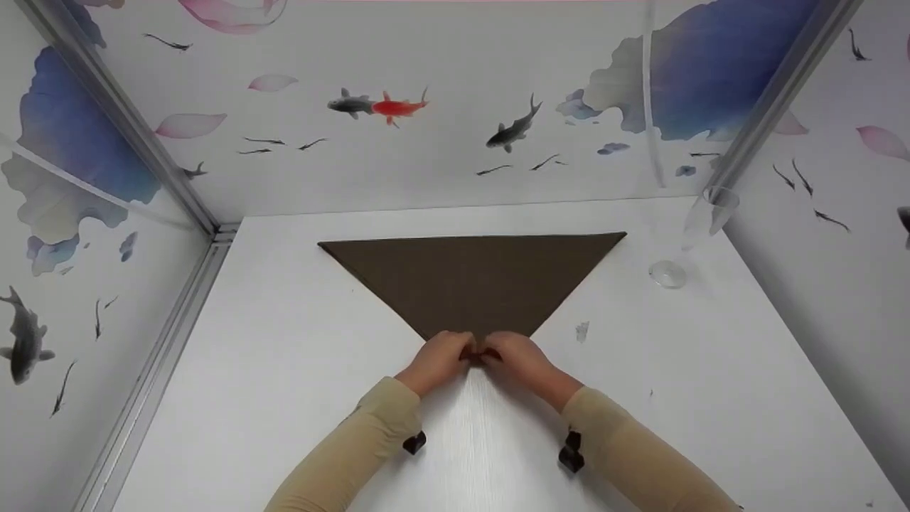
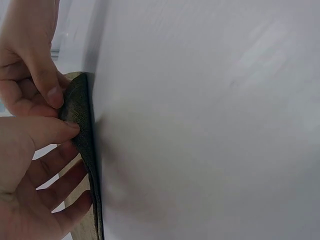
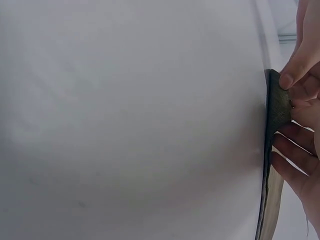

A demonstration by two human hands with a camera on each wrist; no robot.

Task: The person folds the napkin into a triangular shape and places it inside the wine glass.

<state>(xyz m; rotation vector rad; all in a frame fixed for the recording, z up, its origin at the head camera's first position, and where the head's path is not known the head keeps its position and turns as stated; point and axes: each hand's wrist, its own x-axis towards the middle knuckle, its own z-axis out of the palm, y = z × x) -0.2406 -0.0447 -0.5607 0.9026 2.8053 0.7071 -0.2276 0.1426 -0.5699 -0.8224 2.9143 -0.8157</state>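
Observation:
A dark brown cloth napkin point(image 1: 473, 281) lies on the white table as a triangle, its long edge at the back and its point toward me. At that near point my left hand point(image 1: 444, 361) and my right hand point(image 1: 522, 363) meet, almost touching. Both hands pinch the napkin's tip, which is turned up in a small fold. The left wrist view shows the left thumb point(image 2: 62, 131) pressed on the raised cloth point(image 2: 77, 102), with the other fingers behind it. In the right wrist view, the raised tip point(image 3: 279, 102) sits between both hands' fingers.
A clear stemmed glass point(image 1: 711, 213) stands at the table's back right, its round foot point(image 1: 667, 274) on the tabletop. White panels printed with fish and petals point(image 1: 455, 156) enclose the table at the back and sides. Small grey marks point(image 1: 582, 331) dot the tabletop point(image 1: 284, 370).

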